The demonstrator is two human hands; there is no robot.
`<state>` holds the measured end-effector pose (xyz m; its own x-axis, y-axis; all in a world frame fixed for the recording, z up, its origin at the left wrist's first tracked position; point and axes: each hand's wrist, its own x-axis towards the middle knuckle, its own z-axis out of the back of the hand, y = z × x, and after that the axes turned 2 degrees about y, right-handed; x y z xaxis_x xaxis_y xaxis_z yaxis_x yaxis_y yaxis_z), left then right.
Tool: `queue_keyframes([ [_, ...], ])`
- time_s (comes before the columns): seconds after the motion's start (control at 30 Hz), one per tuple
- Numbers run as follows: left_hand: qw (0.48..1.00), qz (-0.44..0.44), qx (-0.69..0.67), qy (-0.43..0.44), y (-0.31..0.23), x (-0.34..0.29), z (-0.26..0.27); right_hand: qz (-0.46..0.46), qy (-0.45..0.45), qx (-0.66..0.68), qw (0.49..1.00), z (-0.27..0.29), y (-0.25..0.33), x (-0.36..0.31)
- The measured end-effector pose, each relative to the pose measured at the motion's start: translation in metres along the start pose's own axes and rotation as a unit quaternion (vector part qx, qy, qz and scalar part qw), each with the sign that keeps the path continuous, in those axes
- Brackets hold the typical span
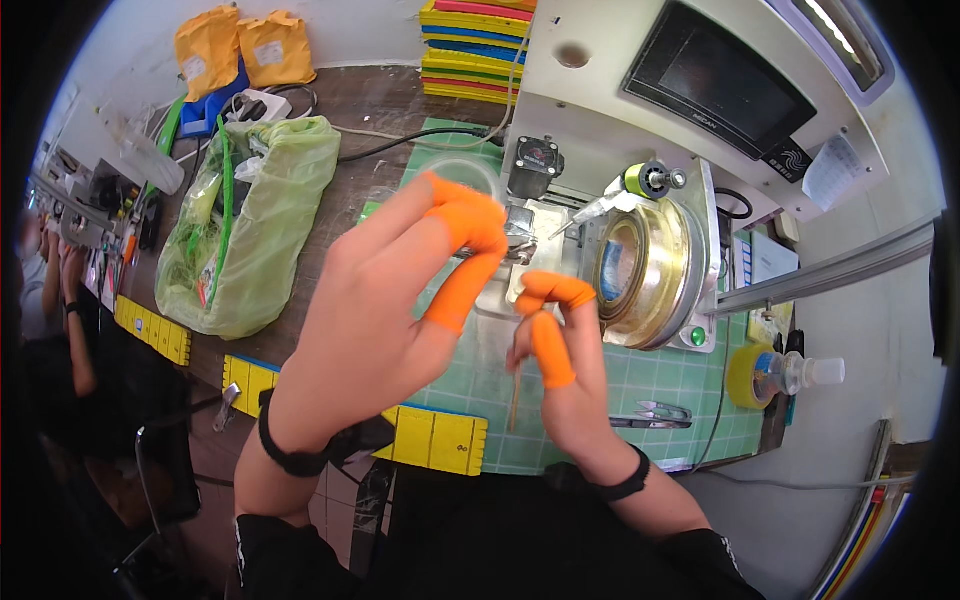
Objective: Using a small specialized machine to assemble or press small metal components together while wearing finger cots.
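Observation:
My left hand (385,285), with orange finger cots on its fingers and thumb, is raised over the green cutting mat (640,385). Its fingers curl together in a pinch; whatever they hold is too small to make out. Lower and to the right, my right hand (570,385) also wears orange finger cots and is closed. A thin brown stick (515,400) sticks down from its fingers. Just beyond both hands is the machine's small metal fixture (525,235), partly hidden by my left hand. A large reel (640,270) stands to the right of it.
A white machine housing with a dark screen (720,75) rises at the back right. Snips (665,412) and a yellow tape roll (750,375) lie right. A green bag-lined box (270,230) stands left. Yellow strips (435,440) edge the table. Another person's hand (73,265) shows far left.

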<state>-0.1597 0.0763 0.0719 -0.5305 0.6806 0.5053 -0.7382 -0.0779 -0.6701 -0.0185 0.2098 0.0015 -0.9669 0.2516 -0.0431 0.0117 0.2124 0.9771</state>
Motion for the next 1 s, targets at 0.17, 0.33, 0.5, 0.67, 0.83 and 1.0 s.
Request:
queue_keyframes([
  [0.17, 0.998, -0.011, 0.026, 0.063, 0.021, 0.016, -0.011, 0.103, -0.156, 0.074, 0.980, -0.013, -0.023, 0.038],
  [0.33, 0.997, 0.001, 0.015, 0.073, 0.028, 0.020, -0.021, 0.173, -0.161, 0.055, 0.970, -0.008, -0.026, 0.056],
  [0.5, 0.996, 0.009, 0.035, 0.087, 0.031, 0.017, -0.021, 0.202, -0.185, 0.027, 0.961, -0.011, -0.038, 0.049],
  [0.67, 0.988, -0.020, 0.098, 0.115, 0.028, 0.023, -0.018, 0.186, -0.163, 0.078, 0.966, -0.005, -0.043, 0.048],
  [0.83, 0.982, -0.039, 0.144, 0.116, 0.020, 0.028, -0.019, 0.160, -0.147, 0.098, 0.971, -0.004, -0.040, 0.049],
  [1.0, 0.978, -0.032, 0.160, 0.130, 0.014, 0.030, -0.017, 0.153, -0.121, 0.084, 0.977, -0.002, -0.039, 0.047],
])
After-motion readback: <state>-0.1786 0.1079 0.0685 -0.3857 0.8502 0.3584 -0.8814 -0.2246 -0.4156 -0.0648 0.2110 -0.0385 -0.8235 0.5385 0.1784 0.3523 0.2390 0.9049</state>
